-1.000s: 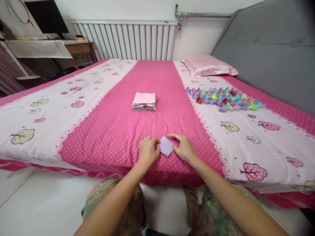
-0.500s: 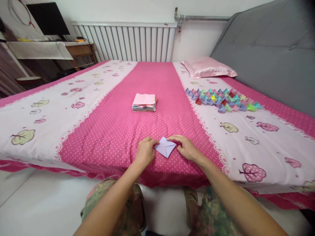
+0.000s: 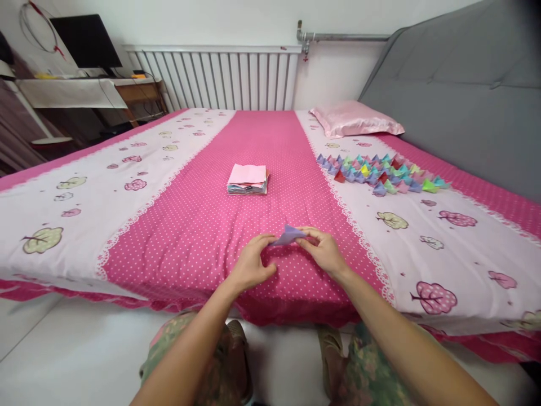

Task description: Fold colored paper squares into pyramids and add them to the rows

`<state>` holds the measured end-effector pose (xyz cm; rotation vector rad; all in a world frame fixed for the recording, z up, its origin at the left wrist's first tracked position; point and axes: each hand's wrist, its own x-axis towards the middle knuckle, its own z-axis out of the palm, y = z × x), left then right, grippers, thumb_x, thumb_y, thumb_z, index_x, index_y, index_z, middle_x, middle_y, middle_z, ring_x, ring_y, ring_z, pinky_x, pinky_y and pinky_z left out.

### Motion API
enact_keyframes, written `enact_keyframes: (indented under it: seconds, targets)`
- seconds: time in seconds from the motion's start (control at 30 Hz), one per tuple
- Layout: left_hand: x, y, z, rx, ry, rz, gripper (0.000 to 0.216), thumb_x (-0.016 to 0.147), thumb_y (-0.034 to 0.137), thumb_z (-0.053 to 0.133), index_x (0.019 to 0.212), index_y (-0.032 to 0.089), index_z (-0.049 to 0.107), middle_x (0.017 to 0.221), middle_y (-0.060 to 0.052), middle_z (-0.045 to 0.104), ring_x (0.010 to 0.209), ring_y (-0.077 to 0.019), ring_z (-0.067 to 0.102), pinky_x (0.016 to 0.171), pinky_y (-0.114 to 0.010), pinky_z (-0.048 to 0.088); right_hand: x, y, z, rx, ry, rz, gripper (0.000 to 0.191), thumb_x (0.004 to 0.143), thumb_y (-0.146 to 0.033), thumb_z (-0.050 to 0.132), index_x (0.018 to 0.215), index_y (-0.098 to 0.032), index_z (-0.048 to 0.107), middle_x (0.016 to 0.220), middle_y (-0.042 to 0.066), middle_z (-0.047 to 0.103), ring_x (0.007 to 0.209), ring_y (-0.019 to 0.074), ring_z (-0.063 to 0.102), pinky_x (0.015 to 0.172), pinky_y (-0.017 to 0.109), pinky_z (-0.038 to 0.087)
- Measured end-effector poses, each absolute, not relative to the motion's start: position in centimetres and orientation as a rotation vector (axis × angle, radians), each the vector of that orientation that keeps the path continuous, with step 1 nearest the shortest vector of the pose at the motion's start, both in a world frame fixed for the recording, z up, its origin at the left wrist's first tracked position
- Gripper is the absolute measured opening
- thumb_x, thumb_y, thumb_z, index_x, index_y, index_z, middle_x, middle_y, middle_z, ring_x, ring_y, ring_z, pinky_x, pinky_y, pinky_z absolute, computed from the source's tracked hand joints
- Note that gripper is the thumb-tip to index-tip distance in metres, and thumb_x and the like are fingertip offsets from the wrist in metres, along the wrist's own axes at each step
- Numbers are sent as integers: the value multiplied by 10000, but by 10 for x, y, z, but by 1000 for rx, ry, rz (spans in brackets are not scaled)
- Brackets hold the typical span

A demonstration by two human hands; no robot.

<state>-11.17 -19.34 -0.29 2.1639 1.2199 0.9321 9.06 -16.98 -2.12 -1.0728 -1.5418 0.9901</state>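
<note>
A folded purple paper (image 3: pixel 288 235) is tilted up off the bed between my hands near the front edge. My right hand (image 3: pixel 322 252) pinches its right corner between thumb and fingers. At the paper's left corner are the fingertips of my left hand (image 3: pixel 252 264), with the thumb spread away below. Farther back on the pink dotted strip sits a stack of square paper sheets (image 3: pixel 247 179), pale pink on top. To the right stand rows of small folded paper pieces (image 3: pixel 382 173) in purple, teal, green, pink, red and yellow.
The bed (image 3: pixel 270 135) has a pink and white cover with tree prints. A pink pillow (image 3: pixel 357 118) lies at the back right, against the grey headboard (image 3: pixel 456 84). Behind are a white radiator (image 3: pixel 220 79) and a desk with a monitor (image 3: pixel 87 42).
The purple paper was lying flat with its creased face up; now it is lifted and tilted, seen nearly edge-on. My left thumb has come away from it.
</note>
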Motion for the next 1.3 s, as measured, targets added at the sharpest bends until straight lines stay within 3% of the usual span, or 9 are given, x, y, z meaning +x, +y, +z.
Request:
enact_keyframes:
  seconds: [0.07, 0.17, 0.27, 0.4, 0.53, 0.77, 0.97, 1.17, 1.3]
  targets:
    - [-107, -194, -3, 1966, 1205, 1004, 430, 673, 190, 625, 1097, 141, 576, 1107, -107, 622, 1033, -217, 567, 937, -377, 418, 87, -172, -18, -1040, -1428, 1130, 187, 725, -318, 639, 854, -187, 676, 867, 46, 687, 853, 184, 626, 799, 333, 473]
    - [-100, -193, -3, 1596, 1175, 1022, 284, 728, 299, 611, 953, 126, 634, 916, -91, 689, 824, -185, 637, 774, -316, 493, 80, -178, -14, -1047, -1307, 1314, 221, 707, -369, 653, 824, -182, 641, 801, 31, 687, 724, 152, 627, 616, 258, 486]
    - [-98, -192, -3, 1335, 1173, 1025, 200, 712, 283, 624, 819, 116, 650, 729, -61, 693, 643, -146, 631, 630, -256, 493, 76, -183, -12, -1056, -1277, 1409, 265, 694, -383, 660, 850, -176, 610, 778, 32, 686, 646, 131, 614, 496, 207, 446]
    - [-97, -192, 0, 1199, 1191, 994, 149, 670, 206, 644, 781, 106, 646, 586, -21, 650, 507, -106, 580, 533, -214, 455, 76, -185, -10, -1088, -1281, 1467, 312, 664, -346, 688, 897, -167, 584, 715, 21, 684, 589, 117, 612, 483, 196, 437]
    - [-96, -193, 2, 1198, 1181, 971, 151, 655, 181, 639, 781, 98, 633, 584, -18, 647, 490, -104, 576, 516, -210, 445, 76, -184, -10, -1101, -1285, 1483, 316, 673, -344, 673, 910, -155, 583, 705, 27, 681, 577, 116, 613, 478, 194, 436]
    - [-97, -190, -3, 1243, 1160, 934, 136, 667, 177, 624, 772, 91, 629, 604, -24, 654, 491, -104, 584, 496, -203, 437, 74, -184, -12, -1031, -1332, 1397, 539, 651, -253, 672, 1159, -205, 497, 951, 50, 658, 629, 109, 617, 476, 184, 439]
    - [-97, -190, -3, 1212, 1150, 915, 181, 676, 192, 635, 827, 93, 642, 643, -33, 672, 502, -101, 595, 508, -200, 447, 77, -182, -17, -1042, -1345, 1336, 407, 661, -249, 664, 1058, -203, 587, 1038, 56, 638, 578, 78, 583, 485, 194, 444]
    - [-98, -190, -4, 1208, 1151, 911, 199, 672, 208, 641, 836, 95, 647, 646, -36, 675, 509, -101, 600, 512, -198, 448, 77, -180, -21, -1076, -1285, 1317, 328, 609, -256, 699, 921, -180, 633, 723, 10, 674, 584, 123, 590, 545, 244, 468]
    - [-99, -190, -4, 1223, 1150, 907, 151, 675, 205, 628, 780, 98, 644, 591, -27, 659, 509, -106, 601, 523, -199, 447, 77, -182, -16, -1057, -1312, 1319, 153, 595, -231, 665, 736, -174, 656, 875, 37, 683, 651, 128, 601, 564, 241, 466]
